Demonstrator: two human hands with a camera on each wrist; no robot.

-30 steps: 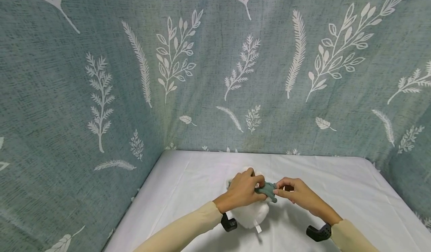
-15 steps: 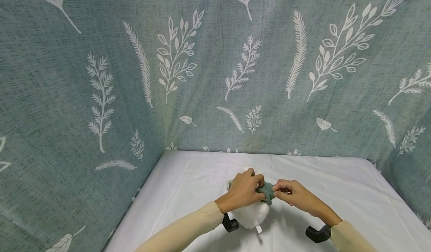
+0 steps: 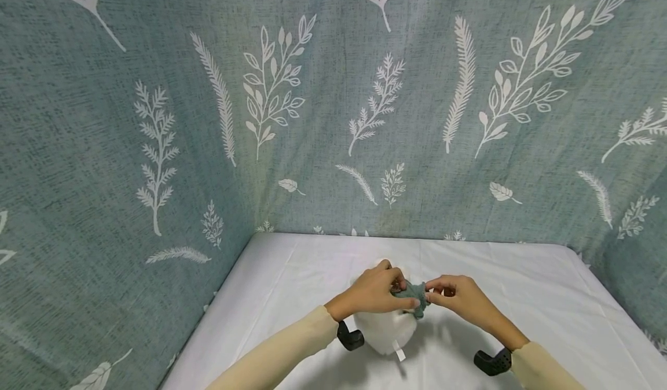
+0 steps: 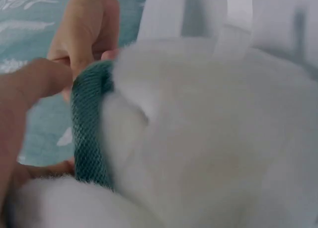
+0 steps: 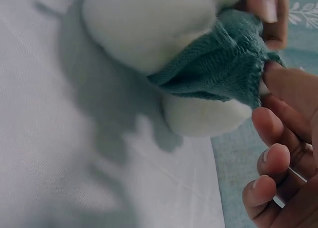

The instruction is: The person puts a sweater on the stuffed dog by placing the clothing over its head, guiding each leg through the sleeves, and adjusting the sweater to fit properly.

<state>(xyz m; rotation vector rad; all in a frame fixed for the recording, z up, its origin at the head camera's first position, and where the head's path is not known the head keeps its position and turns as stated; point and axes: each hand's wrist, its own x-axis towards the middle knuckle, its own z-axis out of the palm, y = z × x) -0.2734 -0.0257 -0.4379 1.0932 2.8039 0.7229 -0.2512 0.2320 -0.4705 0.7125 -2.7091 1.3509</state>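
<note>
A white plush toy (image 3: 388, 329) lies on the white table cloth (image 3: 292, 297), with a teal knitted scarf (image 3: 414, 293) around it. My left hand (image 3: 376, 293) pinches the scarf's left side against the toy. My right hand (image 3: 454, 297) pinches the scarf's right end between thumb and forefinger. The left wrist view shows the scarf (image 4: 89, 133) as a band wrapped over the white plush (image 4: 208, 138). In the right wrist view the scarf (image 5: 218, 64) stretches from the plush (image 5: 149, 24) to my right fingertips (image 5: 283, 89).
Teal curtains with white leaf prints (image 3: 333, 106) wall in the table at the back, left and right. The white cloth spreads bare to either side of the toy (image 3: 547, 297).
My left hand has shifted slightly up and left on the toy, and my right hand has pulled the scarf end a little to the right. The toy has stayed in place.
</note>
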